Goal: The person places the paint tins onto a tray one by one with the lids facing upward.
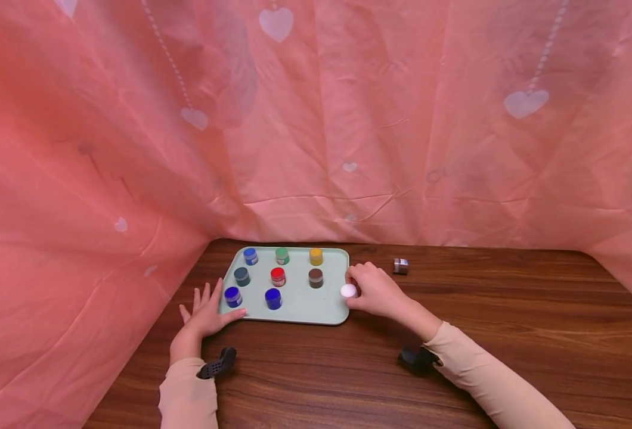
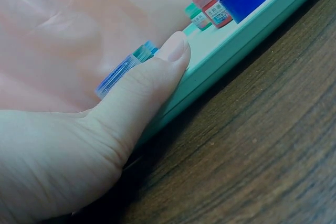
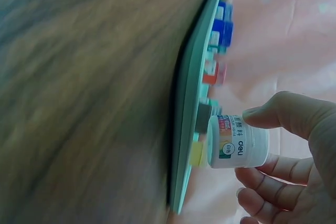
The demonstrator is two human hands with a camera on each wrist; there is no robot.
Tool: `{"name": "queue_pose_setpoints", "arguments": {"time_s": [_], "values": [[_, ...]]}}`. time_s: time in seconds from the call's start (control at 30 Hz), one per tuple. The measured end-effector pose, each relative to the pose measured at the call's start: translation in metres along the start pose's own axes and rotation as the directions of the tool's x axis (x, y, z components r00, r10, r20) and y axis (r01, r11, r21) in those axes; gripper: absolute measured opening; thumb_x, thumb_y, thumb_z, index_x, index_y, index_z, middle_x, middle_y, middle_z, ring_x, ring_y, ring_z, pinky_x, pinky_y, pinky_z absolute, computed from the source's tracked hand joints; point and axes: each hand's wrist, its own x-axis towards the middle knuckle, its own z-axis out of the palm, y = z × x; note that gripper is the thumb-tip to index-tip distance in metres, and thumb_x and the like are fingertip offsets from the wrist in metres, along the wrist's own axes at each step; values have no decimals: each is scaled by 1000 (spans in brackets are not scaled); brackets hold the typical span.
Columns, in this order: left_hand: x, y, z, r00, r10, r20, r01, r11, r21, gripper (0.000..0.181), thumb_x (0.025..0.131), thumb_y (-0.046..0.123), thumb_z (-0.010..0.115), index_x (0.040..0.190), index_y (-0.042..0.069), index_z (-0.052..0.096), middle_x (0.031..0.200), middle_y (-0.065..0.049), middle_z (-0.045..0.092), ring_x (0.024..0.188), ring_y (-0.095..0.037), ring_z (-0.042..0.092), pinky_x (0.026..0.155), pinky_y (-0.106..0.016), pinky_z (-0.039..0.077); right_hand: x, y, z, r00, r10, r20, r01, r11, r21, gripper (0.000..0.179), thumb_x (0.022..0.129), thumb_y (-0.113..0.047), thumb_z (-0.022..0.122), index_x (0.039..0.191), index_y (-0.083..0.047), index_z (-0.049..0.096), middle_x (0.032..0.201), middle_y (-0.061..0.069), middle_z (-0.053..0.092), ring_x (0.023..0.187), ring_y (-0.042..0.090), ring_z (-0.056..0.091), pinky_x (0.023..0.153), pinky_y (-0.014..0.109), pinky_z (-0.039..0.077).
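Note:
A white paint jar [image 1: 348, 291] is pinched between the thumb and fingers of my right hand [image 1: 379, 292] at the right edge of a pale green tray [image 1: 310, 313]. In the right wrist view the white jar [image 3: 237, 142] appears just above the tray, its printed label showing. My left hand [image 1: 204, 317] lies at the tray's front left corner with fingers spread, its thumb [image 2: 170, 51] over the rim. Closest to that hand is a dark blue jar [image 1: 232, 297]; a second dark blue jar [image 1: 273, 299] stands to its right.
More paint jars stand in rows on the tray: blue [image 1: 250, 257], green [image 1: 282, 256], yellow [image 1: 316, 257], dark teal [image 1: 242, 276], red [image 1: 278, 276] and brown [image 1: 316, 277]. Another small jar [image 1: 400, 266] lies on the wooden table [image 1: 509, 298]. Pink curtain [image 1: 348, 119] hangs behind.

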Motion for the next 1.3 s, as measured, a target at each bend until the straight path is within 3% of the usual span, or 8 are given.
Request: {"name": "queue_pose_setpoints", "arguments": {"time_s": [0.87,1.3], "values": [[-3,3,0,1000,-7,10,7,1000,-4,117,78,72,61,158,11,0,161,-30,-5,146,-52,-14,104,-78,-16,23,-38,24,992,-115,59,112,992,50,22,70,-19,76,80,-13,58,74,-2,56,73,17,47,64,28,38],[-3,3,-1,1000,-12,7,12,1000,-3,118,77,72,61,158,11,1,161,-30,-5,146,-52,-14,104,-78,-17,37,-49,32,989,-115,96,105,990,98,22,71,-14,78,84,-11,60,79,0,58,77,20,49,67,30,40]]}}
